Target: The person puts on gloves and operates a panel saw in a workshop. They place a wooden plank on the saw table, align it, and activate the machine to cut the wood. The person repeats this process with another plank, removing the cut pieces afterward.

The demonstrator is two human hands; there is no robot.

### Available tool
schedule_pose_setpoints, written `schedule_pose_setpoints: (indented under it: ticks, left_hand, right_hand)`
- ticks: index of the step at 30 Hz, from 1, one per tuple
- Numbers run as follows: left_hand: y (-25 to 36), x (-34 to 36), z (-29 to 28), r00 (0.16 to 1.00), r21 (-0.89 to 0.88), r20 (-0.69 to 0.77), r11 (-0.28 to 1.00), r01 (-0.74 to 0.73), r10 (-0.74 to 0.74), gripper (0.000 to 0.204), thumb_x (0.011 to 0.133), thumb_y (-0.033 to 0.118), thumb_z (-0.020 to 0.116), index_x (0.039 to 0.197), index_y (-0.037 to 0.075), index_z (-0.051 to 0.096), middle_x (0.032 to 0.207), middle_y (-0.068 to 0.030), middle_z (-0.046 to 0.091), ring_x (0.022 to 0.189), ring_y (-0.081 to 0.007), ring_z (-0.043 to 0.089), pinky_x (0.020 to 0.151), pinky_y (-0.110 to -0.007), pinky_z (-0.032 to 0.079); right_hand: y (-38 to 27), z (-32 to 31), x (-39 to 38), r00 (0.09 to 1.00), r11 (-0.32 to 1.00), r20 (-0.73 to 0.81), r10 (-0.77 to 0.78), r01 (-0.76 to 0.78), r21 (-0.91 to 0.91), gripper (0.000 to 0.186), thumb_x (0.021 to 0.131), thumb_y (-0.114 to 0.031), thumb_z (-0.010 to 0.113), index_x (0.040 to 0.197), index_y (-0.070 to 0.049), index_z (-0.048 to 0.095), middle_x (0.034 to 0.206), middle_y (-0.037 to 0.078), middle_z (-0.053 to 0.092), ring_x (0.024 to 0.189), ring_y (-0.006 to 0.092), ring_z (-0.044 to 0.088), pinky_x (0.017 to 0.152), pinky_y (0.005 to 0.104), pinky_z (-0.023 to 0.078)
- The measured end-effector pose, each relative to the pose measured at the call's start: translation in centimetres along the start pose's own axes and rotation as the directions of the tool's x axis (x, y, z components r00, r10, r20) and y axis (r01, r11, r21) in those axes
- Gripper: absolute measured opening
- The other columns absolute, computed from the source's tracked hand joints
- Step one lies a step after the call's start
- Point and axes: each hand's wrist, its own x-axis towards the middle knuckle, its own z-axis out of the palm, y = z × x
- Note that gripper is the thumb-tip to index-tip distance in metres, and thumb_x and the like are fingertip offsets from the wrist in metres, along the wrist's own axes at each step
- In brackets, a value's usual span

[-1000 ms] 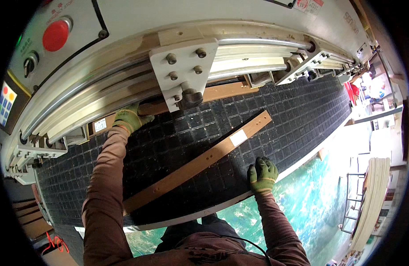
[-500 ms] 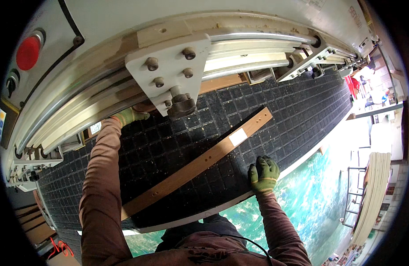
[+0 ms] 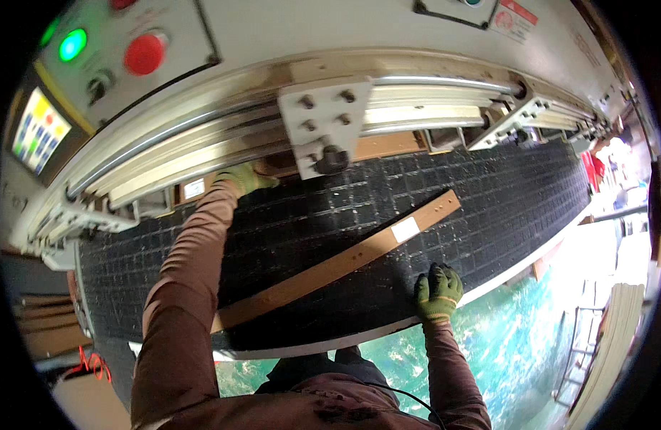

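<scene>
A bracket [image 3: 323,118] juts near the left hand [image 3: 243,179], a board [image 3: 330,268] near the right hand [image 3: 439,292] (I cannot tell either grip).

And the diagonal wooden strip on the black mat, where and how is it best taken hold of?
I would take the wooden strip near its middle, across its narrow width, with the right hand from the near right. It is long and flat, so the middle should balance better, and one long edge faces that hand.

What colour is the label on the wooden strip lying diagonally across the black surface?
The label is white, showing best in the head view.
</scene>
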Motion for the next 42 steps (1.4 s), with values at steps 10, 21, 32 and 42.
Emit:
schedule_pose_setpoints:
  ticks: [10, 21, 32, 42]
  left_hand:
    - [10.1, -25.2, 5.8, 0.974, 0.014, 0.227, 1.0, -0.014, 0.01, 0.102, 0.086, 0.073, 0.072, 0.164, 0.014, 0.042, 0.166, -0.0223, 0.04, 0.153, -0.0437, 0.037, 0.126, -0.058, 0.026]
    - [9.9, -23.8, 10.6, 0.966, -0.142, -0.242, 0.981, -0.131, 0.094, 0.069, 0.09, 0.038, 0.077, 0.147, 0.004, 0.057, 0.135, -0.0184, 0.059, 0.126, -0.0423, 0.054, 0.111, -0.053, 0.044]
    - [3.2, -12.5, 8.1, 0.975, -0.028, -0.175, 0.989, -0.142, 0.135, 0.082, 0.095, 0.048, 0.071, 0.163, 0.015, 0.04, 0.161, -0.0217, 0.045, 0.151, -0.0463, 0.036, 0.128, -0.056, 0.024]
    - [1.1, -7.0, 6.9, 0.948, 0.012, -0.265, 0.984, -0.178, 0.175, 0.076, 0.093, 0.038, 0.074, 0.159, 0.011, 0.047, 0.16, -0.022, 0.045, 0.15, -0.0479, 0.036, 0.127, -0.056, 0.028]
  right_hand:
    - [0.1, 0.3, -0.4, 1.0, 1.0, 0.022, -0.021, 0.021, 0.023, 0.042, 0.092, -0.036, 0.071, 0.122, -0.007, 0.076, 0.127, 0.019, 0.071, 0.121, 0.0436, 0.063, 0.105, 0.0562, 0.049]
    - [0.6, 0.4, -0.6, 1.0, 1.0, 0.025, -0.018, 0.018, 0.016, 0.043, 0.093, -0.039, 0.071, 0.124, -0.009, 0.075, 0.126, 0.019, 0.071, 0.121, 0.0423, 0.063, 0.104, 0.0554, 0.049]
    - [-0.5, 0.1, 0.3, 1.0, 1.0, -0.024, -0.008, 0.008, 0.011, 0.041, 0.088, -0.04, 0.075, 0.117, -0.012, 0.075, 0.12, 0.016, 0.072, 0.118, 0.0411, 0.064, 0.104, 0.0564, 0.048]
    - [-0.5, -0.2, -0.2, 0.997, 0.997, 0.037, 0.064, -0.065, 0.044, 0.041, 0.089, -0.038, 0.076, 0.121, -0.013, 0.074, 0.127, 0.016, 0.069, 0.124, 0.0416, 0.06, 0.11, 0.0566, 0.042]
